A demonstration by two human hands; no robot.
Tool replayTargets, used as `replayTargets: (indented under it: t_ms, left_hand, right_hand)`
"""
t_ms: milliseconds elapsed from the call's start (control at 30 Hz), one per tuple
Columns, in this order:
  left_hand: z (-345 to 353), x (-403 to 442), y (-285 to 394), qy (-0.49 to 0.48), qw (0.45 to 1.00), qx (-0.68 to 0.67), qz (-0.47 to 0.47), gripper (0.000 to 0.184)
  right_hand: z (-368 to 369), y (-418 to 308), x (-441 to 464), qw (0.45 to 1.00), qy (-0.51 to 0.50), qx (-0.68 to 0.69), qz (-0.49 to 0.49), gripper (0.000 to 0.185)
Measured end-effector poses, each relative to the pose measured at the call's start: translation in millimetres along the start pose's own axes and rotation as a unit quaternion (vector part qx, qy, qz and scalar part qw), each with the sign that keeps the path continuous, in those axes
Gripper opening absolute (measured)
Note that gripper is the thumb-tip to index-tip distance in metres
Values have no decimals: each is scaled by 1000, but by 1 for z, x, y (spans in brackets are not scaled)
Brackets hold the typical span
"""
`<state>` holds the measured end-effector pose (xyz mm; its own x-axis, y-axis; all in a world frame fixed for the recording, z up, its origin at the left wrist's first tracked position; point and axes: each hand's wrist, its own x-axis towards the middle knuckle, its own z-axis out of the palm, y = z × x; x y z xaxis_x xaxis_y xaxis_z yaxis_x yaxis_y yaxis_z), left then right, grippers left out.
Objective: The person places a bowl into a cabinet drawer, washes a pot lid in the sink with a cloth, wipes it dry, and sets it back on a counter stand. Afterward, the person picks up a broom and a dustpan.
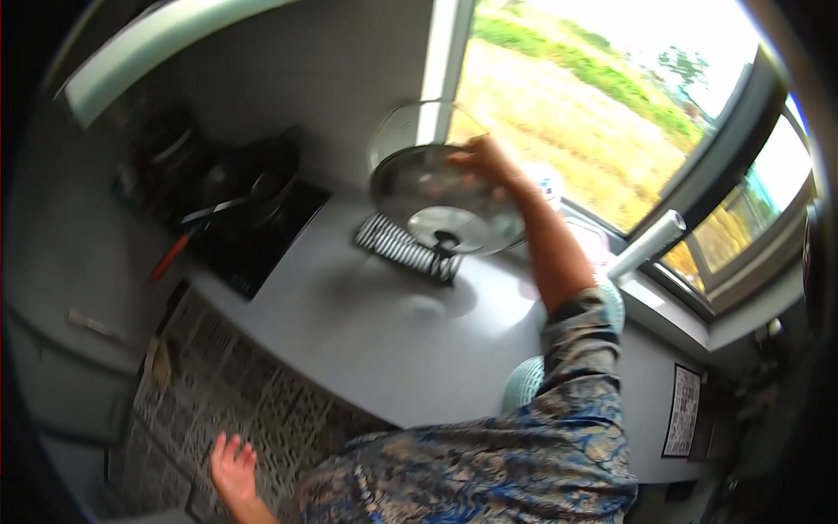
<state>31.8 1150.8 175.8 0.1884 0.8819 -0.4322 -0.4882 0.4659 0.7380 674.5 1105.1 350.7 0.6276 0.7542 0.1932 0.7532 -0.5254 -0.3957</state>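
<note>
My right hand (pixel 483 160) reaches out over the counter, its fingers closed on the upper rim of a glass pot lid (pixel 406 188). The lid is tilted, with its black knob toward me, and a little blurred. Just below it on the counter sits a black-and-white striped rack (pixel 393 244); whether the lid touches it I cannot tell. A second clear round lid or disc (pixel 393 131) shows partly behind the held one. Low on the left, my left hand (pixel 232 467) hangs over the patterned floor, open with nothing in it.
A dark wok (pixel 278 179) stands on the black cooktop (pixel 247 262) to the left, with a red-handled utensil (pixel 170 258) sticking out. Teal baskets (pixel 522 384) sit near my right arm. A white roll (pixel 650 244) lies by the window.
</note>
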Motion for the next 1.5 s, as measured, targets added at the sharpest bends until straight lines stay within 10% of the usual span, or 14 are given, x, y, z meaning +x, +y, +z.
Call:
replayTargets:
  t_ms: [67, 1133, 1400, 1500]
  left_hand:
    - [14, 2, 3, 97, 994, 46, 10, 38]
    - [51, 87, -1, -173, 975, 25, -136, 29]
    - [72, 101, 4, -210, 966, 46, -147, 29]
    - [65, 105, 3, -193, 969, 55, -146, 28]
  right_hand:
    - [1, -19, 1, 996, -4, -88, 6, 42]
    - [66, -61, -34, 997, 65, -17, -47, 33]
    - [61, -59, -70, 983, 169, -4, -68, 48]
    - [56, -64, -102, 909, 378, 69, -160, 47]
